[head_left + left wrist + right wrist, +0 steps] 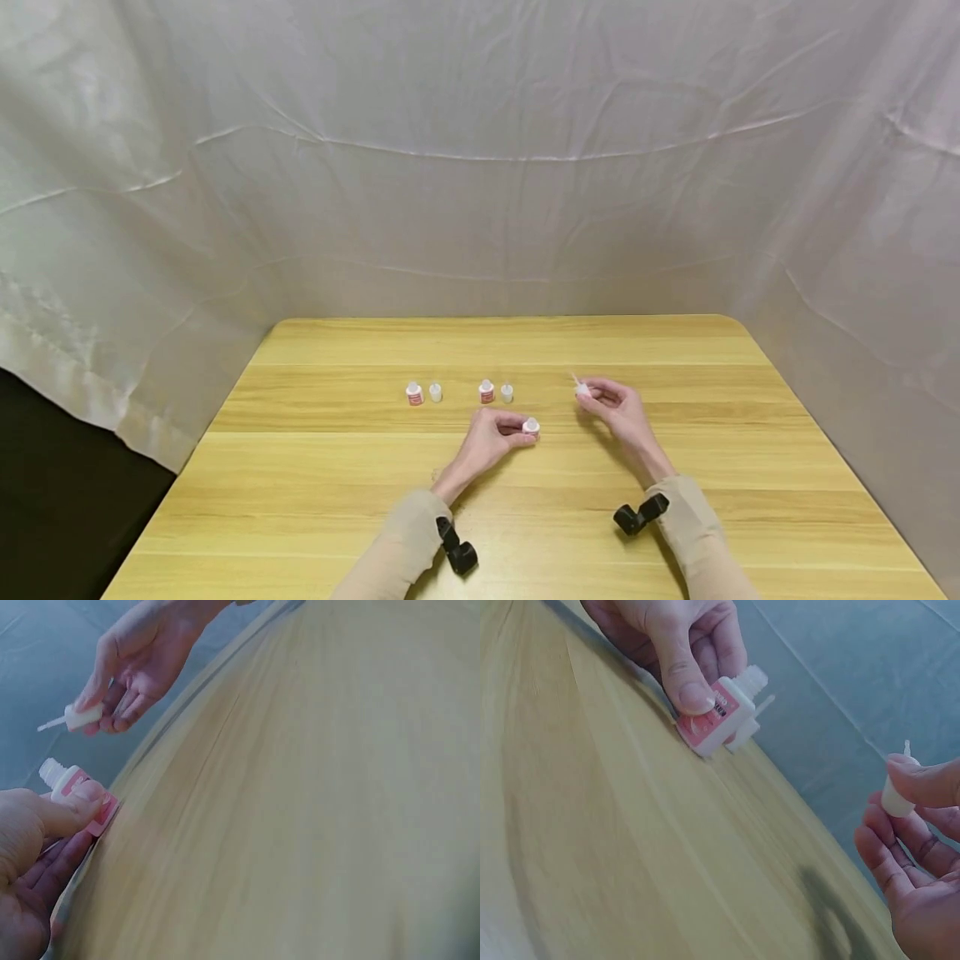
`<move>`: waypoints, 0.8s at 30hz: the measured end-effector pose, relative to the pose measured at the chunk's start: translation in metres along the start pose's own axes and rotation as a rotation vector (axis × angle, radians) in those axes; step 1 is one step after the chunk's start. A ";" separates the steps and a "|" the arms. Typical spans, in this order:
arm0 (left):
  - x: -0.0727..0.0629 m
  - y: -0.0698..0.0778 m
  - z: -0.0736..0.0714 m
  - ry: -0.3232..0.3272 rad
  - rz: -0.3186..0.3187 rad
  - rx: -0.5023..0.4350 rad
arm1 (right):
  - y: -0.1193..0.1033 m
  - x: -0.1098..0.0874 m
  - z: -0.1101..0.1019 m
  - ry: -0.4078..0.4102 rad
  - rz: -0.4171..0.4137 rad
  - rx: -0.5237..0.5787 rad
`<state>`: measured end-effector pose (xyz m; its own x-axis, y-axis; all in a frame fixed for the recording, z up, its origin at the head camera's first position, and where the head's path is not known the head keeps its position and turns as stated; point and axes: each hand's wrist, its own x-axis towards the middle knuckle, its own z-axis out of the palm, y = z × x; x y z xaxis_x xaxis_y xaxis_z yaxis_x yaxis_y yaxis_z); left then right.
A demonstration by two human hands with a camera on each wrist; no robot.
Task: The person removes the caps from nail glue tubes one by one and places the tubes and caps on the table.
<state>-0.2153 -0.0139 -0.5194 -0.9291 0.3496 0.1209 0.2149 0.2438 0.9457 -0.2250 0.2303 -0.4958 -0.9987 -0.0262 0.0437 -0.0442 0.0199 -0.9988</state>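
Observation:
My left hand (pixel 487 442) holds a small white bottle (pixel 718 720) with a pink label between thumb and fingers, its threaded neck uncapped. The bottle's base is down at the tabletop. Off to the right, my right hand (pixel 618 412) pinches a white brush cap (pixel 896 793), raised above the table. The cap's thin applicator stem (pixel 51 724) points away from the fingers, toward the upper left in the head view. Farther back stand two more open bottles, a left one (pixel 415 394) and a middle one (pixel 487 392), both with pink labels.
Beside the left bottle a white cap (pixel 436 392) stands on the wooden table (pixel 675 350), stem up. Another white cap (pixel 507 392) stands right of the middle bottle, just beyond my left hand. Pale curtains (pixel 480 233) hang around the table's back and sides.

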 end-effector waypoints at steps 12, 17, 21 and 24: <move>0.006 0.006 0.016 0.051 0.014 0.038 | 0.002 0.006 -0.011 -0.019 0.013 -0.172; 0.010 0.008 0.021 0.075 0.019 0.049 | 0.003 0.010 -0.014 -0.033 0.034 -0.259; 0.015 0.009 0.026 0.087 0.034 0.062 | 0.005 0.015 -0.017 -0.040 0.006 -0.311; 0.019 0.009 0.029 0.088 0.031 0.059 | 0.007 0.019 -0.019 -0.034 -0.025 -0.359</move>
<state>-0.2218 0.0211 -0.5171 -0.9442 0.2773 0.1780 0.2584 0.2881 0.9221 -0.2444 0.2492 -0.5019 -0.9961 -0.0644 0.0608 -0.0804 0.3683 -0.9262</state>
